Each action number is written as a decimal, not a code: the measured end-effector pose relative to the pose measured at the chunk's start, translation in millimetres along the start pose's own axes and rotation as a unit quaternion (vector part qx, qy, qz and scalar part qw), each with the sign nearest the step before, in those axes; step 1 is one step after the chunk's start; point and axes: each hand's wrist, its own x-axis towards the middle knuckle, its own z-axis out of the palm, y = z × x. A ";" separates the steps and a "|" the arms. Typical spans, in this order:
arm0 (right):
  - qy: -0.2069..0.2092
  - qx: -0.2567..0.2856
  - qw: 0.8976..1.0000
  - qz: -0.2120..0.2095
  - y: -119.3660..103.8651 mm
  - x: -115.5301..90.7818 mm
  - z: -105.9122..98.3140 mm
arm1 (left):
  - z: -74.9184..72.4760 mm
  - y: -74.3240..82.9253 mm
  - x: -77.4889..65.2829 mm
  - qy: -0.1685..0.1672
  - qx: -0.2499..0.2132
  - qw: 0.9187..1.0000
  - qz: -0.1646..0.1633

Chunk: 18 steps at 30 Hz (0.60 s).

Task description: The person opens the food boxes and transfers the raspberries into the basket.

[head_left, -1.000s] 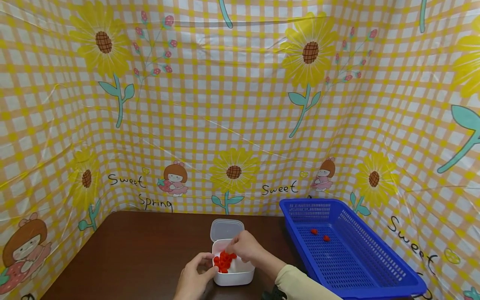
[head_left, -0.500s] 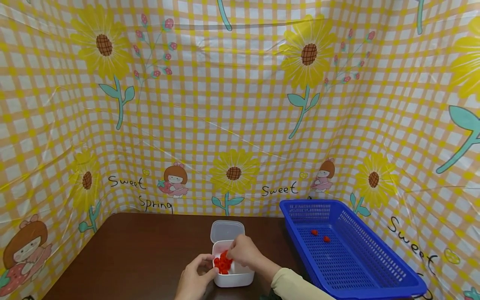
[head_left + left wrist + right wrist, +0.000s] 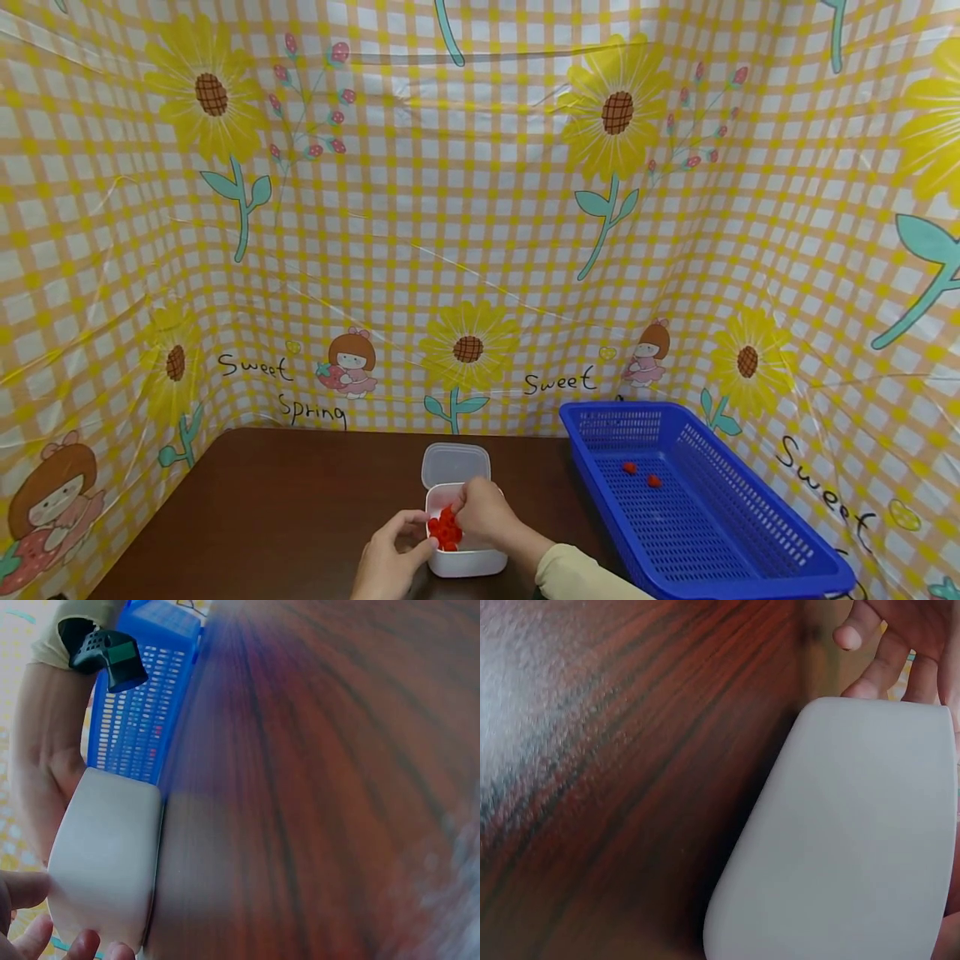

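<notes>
A white plastic box stands at the front middle of the table, with a heap of small glossy red pieces in its left part. Their exact kind is too small to tell. My left hand holds the box's left side, thumb by the near corner and fingers along the wall. My right hand reaches into the box from the right with bent fingers, beside the red heap; its fingertips are hidden. Both wrist views show mostly the outer wall of the box, and the right one also my left hand's fingers.
A translucent lid lies open behind the box. At the right stands a long blue perforated basket with two red pieces on its floor. Dark brown table spreads to the left, and a checked, flower-printed cloth hangs around it.
My right hand has shifted slightly left and down inside the box, toward the red pieces. The left hand keeps its hold. The two pieces in the basket stay put.
</notes>
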 end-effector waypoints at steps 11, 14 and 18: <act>0.021 0.058 0.998 0.025 -1.5 -1.3 4.3 | -0.1 0.8 0.0 -0.003 -0.004 1.000 -0.002; 0.028 0.057 0.997 0.034 -1.1 -1.1 6.7 | -0.1 1.3 0.1 -0.004 -0.006 1.000 -0.004; 0.034 0.045 0.998 0.039 -0.6 -0.4 8.9 | 0.1 1.1 0.2 -0.003 -0.007 1.000 -0.002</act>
